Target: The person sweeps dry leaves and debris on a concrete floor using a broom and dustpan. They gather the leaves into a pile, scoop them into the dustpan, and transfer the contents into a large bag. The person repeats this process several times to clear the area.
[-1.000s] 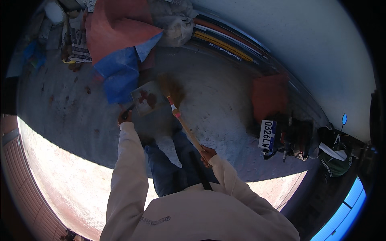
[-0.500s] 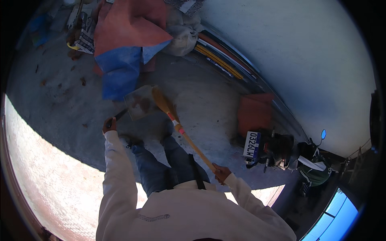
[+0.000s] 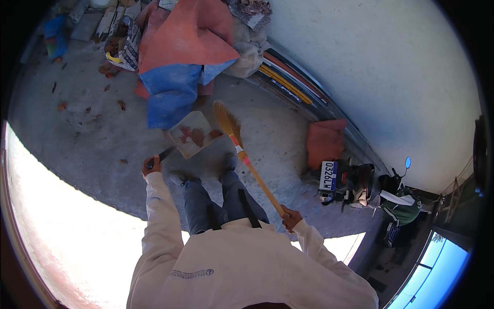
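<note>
1. The bristles (image 3: 227, 119) have moved off the dustpan (image 3: 193, 119). Half a second ago they overlapped its right side; now they stand just beside it, with a narrow gap between.
2. That uncovers a brown leaf (image 3: 215, 134) at the pan's right edge — whether it lies inside or over the rim, I cannot tell.
3. More dry leaves (image 3: 197, 137) sit near the middle of the pan, so part of the litter looks gathered, while that edge leaf seems the least secure.
4. The left hand (image 3: 151, 166) is closed around the pan's dark handle (image 3: 167, 153), as it was before. The pan is ahead of the shoes (image 3: 229, 161), near the blue sheet (image 3: 170, 92) (whether it rests flat on the floor (image 3: 103, 136) is hard to judge).
5. The right hand (image 3: 292, 219) is wrapped around the upper end of the broom (image 3: 262, 185), its grip unchanged; the stick slants up and left towards the pan.
6. Several scattered leaves (image 3: 122, 105) lie on the floor to the left, well apart from the pan — by the look of it, still uncollected.
</note>
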The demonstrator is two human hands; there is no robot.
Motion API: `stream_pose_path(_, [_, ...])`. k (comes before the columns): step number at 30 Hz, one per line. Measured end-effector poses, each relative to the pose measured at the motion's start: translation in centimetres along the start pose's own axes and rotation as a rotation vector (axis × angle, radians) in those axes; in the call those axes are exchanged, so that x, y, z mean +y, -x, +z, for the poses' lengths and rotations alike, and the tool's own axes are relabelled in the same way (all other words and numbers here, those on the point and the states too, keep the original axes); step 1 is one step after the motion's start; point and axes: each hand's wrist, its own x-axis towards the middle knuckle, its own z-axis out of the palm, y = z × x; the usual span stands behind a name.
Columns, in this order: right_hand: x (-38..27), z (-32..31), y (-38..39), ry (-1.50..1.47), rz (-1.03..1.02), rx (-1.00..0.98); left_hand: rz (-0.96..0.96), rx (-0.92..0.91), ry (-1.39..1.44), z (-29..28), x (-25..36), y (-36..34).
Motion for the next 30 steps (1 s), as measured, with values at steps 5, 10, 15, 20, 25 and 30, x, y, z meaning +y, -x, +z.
stream_pose_path(5, [-0.2,1.6,-1.1,0.137,-0.08,-0.074,-0.255,0.085,0.322,-3.4,2.4,0.5])
stream_pose_path(10, [-1.4,0.7,-1.8,0.3,-0.214,-0.152,-0.33,0.198,0.46,-9.8,2.6,2.4])
stream_pose_path(15, [-2.2,-2.6,-0.1,0.344,-0.195,-0.183,-0.307,0.4,0.511,-15.3,1.4,5.9])
stream_pose_path(20, [-2.9,-5.2,0.5,0.301,-0.152,-0.271,-0.155,0.558,0.637,-18.8,-1.7,10.1])
stream_pose_path(25, [-3.4,-5.2,-1.5,0.329,-0.206,-0.406,-0.295,0.75,0.821,-22.7,-4.7,13.8])
stream_pose_path(30, [-3.0,-2.9,-4.2,0.38,-0.252,-0.414,-0.219,0.786,0.997,-27.0,-8.5,18.5])
